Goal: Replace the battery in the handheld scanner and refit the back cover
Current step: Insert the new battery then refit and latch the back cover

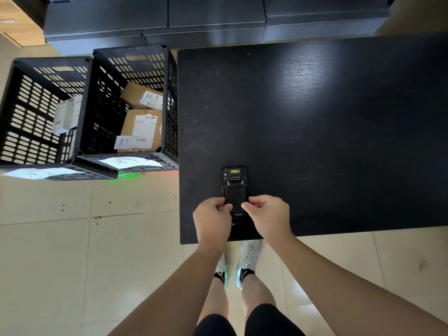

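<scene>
To my left stand two black slotted crates (pixel 43 112), one (pixel 128 103) holding labelled cardboard parcels (pixel 141 129).

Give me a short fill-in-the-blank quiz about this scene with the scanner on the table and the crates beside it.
1. The black handheld scanner lies on the dark wooden table with its ____ side facing up.
2. Both the left hand and the right hand touch the scanner at its ____ end.
3. The brown cardboard parcels sit inside a black slotted plastic ____.
4. The crates stand to the ____ of the table.

Missing words: back; near; crate; left
</scene>
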Action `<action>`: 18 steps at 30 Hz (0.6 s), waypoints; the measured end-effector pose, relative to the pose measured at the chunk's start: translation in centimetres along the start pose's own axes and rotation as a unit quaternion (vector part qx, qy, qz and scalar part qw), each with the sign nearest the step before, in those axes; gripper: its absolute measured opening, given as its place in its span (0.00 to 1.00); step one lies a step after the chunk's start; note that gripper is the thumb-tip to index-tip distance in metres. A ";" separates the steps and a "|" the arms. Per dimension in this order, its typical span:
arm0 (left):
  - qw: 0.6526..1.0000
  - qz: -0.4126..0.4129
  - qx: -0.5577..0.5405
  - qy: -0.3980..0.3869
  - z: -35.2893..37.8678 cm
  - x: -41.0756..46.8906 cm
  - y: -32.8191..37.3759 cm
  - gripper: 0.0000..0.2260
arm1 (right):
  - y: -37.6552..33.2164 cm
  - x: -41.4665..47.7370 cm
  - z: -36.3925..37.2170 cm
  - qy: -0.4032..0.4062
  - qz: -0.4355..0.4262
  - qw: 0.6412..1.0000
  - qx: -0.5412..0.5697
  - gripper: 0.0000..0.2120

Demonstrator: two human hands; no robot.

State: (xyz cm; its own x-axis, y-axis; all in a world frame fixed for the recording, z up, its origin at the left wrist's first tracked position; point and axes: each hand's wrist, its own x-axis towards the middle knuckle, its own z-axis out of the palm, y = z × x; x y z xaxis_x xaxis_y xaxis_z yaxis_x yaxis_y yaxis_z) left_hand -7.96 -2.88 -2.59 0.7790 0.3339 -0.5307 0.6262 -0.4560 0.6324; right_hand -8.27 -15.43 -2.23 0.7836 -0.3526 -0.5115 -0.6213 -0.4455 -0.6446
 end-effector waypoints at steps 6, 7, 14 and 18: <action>0.999 0.002 -0.013 0.033 -0.5 1.4 1.6 0.16 | -1.7 1.8 -0.8 -0.018 0.038 0.999 0.013 0.19; 0.999 0.001 -0.015 0.031 -0.4 1.8 1.9 0.17 | -2.0 2.3 -0.8 -0.021 0.041 0.999 0.011 0.20; 0.999 -0.031 -0.022 -0.005 -0.2 3.3 2.9 0.18 | -2.9 3.6 -0.9 -0.044 0.044 0.998 0.009 0.19; 0.998 -0.061 -0.030 -0.014 -0.3 3.9 3.1 0.16 | -2.8 4.1 -0.9 -0.053 0.063 0.996 0.022 0.10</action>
State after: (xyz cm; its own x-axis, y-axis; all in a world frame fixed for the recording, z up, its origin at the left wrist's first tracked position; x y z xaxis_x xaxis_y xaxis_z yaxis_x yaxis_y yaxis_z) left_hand -2.95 -2.74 -2.51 0.6962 0.3596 -0.6213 0.7177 -0.3626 0.5945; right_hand -3.33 -16.31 -2.00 0.6958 -0.3133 -0.6464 -0.7165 -0.3654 -0.5942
